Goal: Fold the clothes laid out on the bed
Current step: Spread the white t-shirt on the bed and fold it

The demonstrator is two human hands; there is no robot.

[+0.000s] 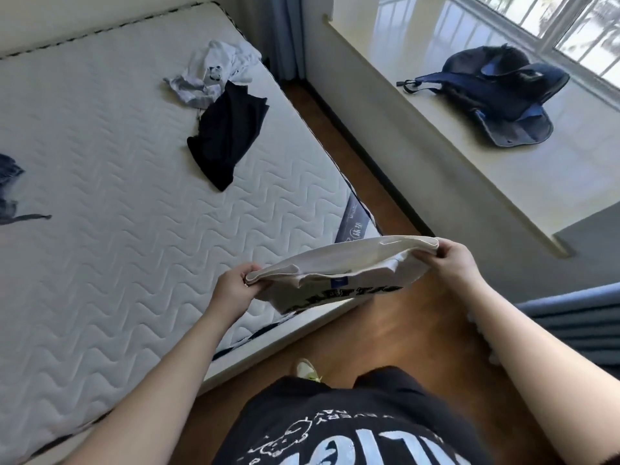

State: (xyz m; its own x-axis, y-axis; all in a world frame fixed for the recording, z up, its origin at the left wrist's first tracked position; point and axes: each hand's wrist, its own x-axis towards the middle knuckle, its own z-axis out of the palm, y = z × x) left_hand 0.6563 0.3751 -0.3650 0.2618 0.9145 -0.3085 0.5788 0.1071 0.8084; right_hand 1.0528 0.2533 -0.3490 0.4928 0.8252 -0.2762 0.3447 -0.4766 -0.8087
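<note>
- Black printed shirt (352,427) on the torso at the bottom edge, nearest the lens; one pale shoe (307,369) on the wooden floor (396,317) just above it.
- Left hand (235,286) pinching the left end of a cream T-shirt (339,273), fingers curled round the bunched edge.
- Right hand (453,260) gripping the right end of the same garment, thumb and fingers closed over the hem.
- Cream T-shirt stretched between both hands, held in the air over the bed's near right corner and the floor beside it; black lettering and a small blue label showing on the hanging part.
- Bed (110,203) with a bare white quilted mattress, filling the left side.
- Black garment (228,135) crumpled near the bed's right edge, towards the far end.
- Pale grey garment (214,72) bunched just beyond it, touching its top, close to the far right corner.
- Dark blue piece of clothing (10,189) partly cut off at the bed's left edge.
- Blue backpack (503,92) lying on the window ledge (419,135) at upper right, well apart from the bed.
</note>
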